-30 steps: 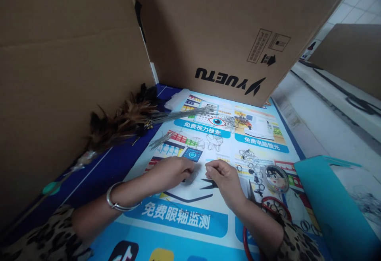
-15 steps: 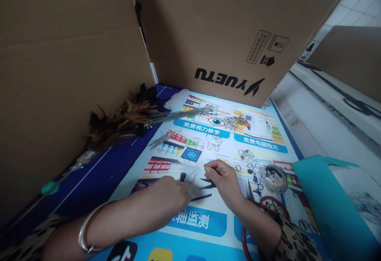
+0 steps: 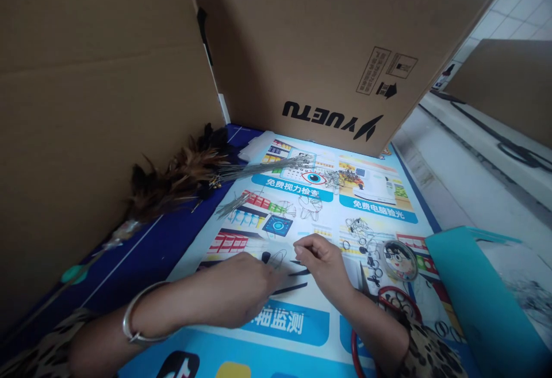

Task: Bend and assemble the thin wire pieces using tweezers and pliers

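Note:
My left hand [image 3: 245, 289] is closed, knuckles up, low over the printed sheet [image 3: 317, 291]; its fingertips are mostly hidden. Facing it, my right hand [image 3: 321, 260] has thumb and forefinger pinched together. Anything between the fingers of either hand is too small to make out. A loop of thin wire [image 3: 279, 258] lies just beyond the left hand, beside a small dark piece [image 3: 266, 257]. Between the hands, a narrow black strip [image 3: 291, 289] rests on the sheet. More dark strips [image 3: 301, 273] show partly under my right hand.
Red-handled scissors [image 3: 395, 296] lie under my right forearm, near a round tin [image 3: 399, 260] and small black rings [image 3: 373, 268]. A teal box [image 3: 470, 251] stands at right. Wire bundles [image 3: 267, 165] and feathers [image 3: 176, 174] lie left. Cardboard panels [image 3: 336, 38] wall the back and left.
My left hand and forearm have shifted slightly right and away from me. The right hand stays in nearly the same place, still pinched.

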